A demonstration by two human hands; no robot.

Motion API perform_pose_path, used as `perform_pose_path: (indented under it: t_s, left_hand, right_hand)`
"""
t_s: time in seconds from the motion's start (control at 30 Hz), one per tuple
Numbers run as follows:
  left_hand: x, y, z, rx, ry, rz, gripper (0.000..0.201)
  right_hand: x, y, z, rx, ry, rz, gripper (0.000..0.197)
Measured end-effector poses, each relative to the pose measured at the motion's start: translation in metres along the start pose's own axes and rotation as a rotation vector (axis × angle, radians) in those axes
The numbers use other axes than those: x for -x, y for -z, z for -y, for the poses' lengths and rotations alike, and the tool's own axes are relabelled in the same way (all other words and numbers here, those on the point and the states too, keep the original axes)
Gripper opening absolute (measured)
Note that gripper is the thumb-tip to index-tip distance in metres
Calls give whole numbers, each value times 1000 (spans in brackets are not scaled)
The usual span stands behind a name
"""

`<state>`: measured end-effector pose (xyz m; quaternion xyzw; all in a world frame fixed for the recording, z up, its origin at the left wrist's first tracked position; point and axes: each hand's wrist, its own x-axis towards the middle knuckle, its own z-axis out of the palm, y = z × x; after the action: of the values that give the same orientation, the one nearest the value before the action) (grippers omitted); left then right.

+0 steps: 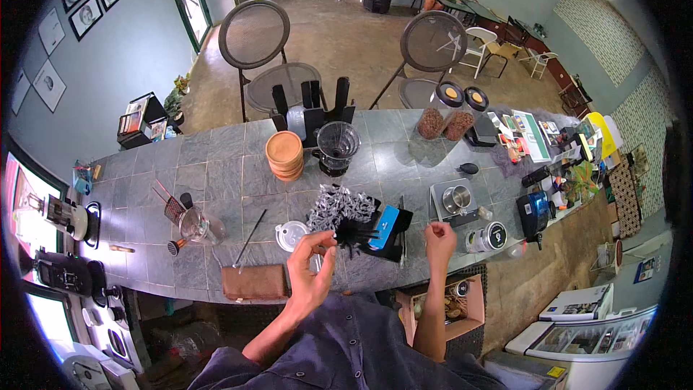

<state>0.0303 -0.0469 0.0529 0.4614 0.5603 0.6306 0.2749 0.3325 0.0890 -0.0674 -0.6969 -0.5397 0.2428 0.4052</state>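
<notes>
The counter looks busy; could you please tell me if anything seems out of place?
The grey heap near the left hand looks odd: a loose, crumpled tangle, unlike the neat wooden stack. Its material is unclear. No spill stands out.

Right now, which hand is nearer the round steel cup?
The right hand, close to the steel cup; the left hand is farther off, near the round white lid.

Silver heap [341, 204] and black bundle [352, 232] before you
Your crinkled silver pieces lie loosely piled; nearer you, the dark bundle fans thin ends rightward, toward a flat, slanted blue rectangle [385, 225].
</notes>
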Motion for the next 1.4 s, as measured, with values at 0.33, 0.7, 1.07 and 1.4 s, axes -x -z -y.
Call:
perform_pose_path:
  t_s: [0.33, 0.7, 1.07, 1.4]
  left_hand:
    - [-6, -12, -17, -56, -54, 76, 35]
    - [7, 4, -27, -71, -21, 225, 26]
    - [13, 0, -16, -20, 116, 144, 9]
    - [9, 12, -27, -77, 32, 43, 7]
  right_hand:
    - [60, 35, 187, -938, 96, 403, 111]
    - [69, 17, 220, -1099, 147, 518, 123]
    - [77, 17, 223, -1094, 157, 511, 124]
    - [94, 26, 223, -214, 730, 346, 61]
